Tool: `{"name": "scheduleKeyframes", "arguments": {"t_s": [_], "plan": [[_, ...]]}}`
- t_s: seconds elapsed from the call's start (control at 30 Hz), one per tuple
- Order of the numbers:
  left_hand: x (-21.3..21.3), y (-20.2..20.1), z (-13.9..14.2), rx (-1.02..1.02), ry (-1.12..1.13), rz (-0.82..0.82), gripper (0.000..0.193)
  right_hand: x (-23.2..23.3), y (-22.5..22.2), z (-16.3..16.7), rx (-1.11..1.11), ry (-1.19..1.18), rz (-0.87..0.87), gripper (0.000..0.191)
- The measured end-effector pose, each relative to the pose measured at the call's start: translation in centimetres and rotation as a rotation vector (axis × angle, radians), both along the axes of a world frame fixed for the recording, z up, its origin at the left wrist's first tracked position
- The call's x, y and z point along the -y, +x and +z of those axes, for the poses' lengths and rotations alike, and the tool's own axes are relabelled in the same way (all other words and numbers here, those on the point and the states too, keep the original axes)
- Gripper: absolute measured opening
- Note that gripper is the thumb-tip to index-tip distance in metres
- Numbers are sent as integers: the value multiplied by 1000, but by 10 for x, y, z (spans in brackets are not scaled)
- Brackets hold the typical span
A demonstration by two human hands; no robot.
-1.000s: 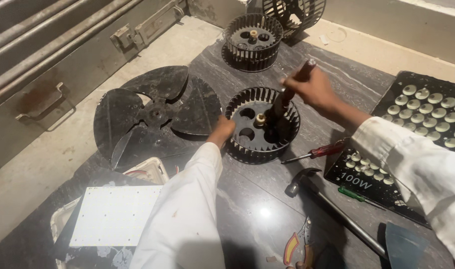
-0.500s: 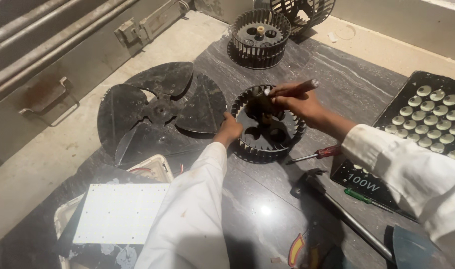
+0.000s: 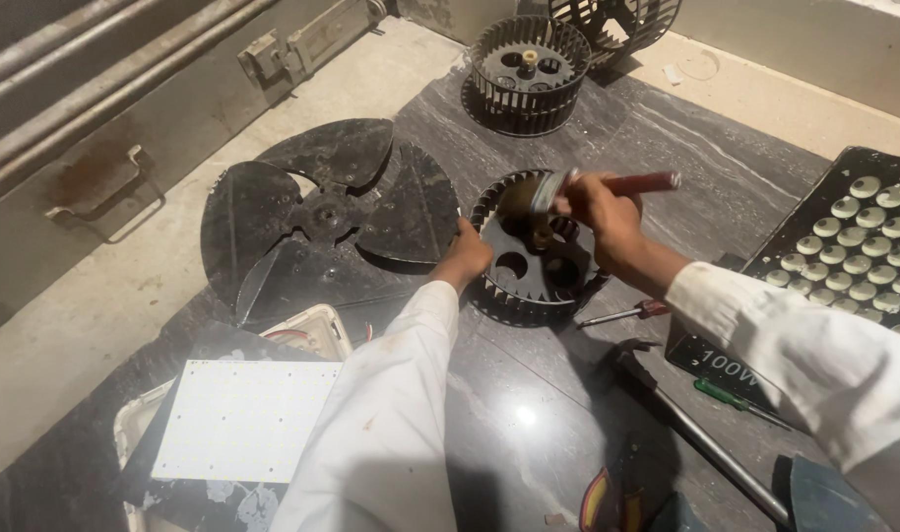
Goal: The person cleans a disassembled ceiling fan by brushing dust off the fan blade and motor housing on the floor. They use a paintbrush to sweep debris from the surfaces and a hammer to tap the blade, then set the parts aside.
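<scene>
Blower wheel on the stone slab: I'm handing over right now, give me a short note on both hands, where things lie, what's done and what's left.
Left hand: steadies the black blower wheel at its left rim.
Right hand: grip shut on a red-handled tool, its metal end over the wheel's hub.
Nearby: flat fan blade to the left, second blower wheel behind, red screwdriver, green screwdriver and hammer to the right, LED panel far right.
Done: wheel lies flat, held.
Left: the work at the hub looks unfinished; the tool is blurred, so contact is unclear.
</scene>
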State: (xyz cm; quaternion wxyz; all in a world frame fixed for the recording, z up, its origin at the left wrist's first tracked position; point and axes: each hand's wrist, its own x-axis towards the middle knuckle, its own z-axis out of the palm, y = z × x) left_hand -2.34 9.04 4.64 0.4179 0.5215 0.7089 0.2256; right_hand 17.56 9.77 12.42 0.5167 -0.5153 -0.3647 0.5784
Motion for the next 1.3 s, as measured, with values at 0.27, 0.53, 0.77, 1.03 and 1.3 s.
{"name": "scheduleKeyframes", "arguments": {"t_s": [0.27,0.53,0.77,1.03,1.3], "plan": [[-5,0,-5,18,-34,-9,90,5,7,-7,128,-107,285,27],[-7,-3,-5,25,-27,-78,93,6,20,-8,-81,-118,209,20],[-5,-9,-6,116,-93,-143,96,8,29,-8,-47,-205,489,25],[5,-11,16,167,-184,-108,83,10,34,-9,-182,-146,196,12],[5,-9,12,214,-114,-95,82,8,41,-11,16,-216,472,19]]}}
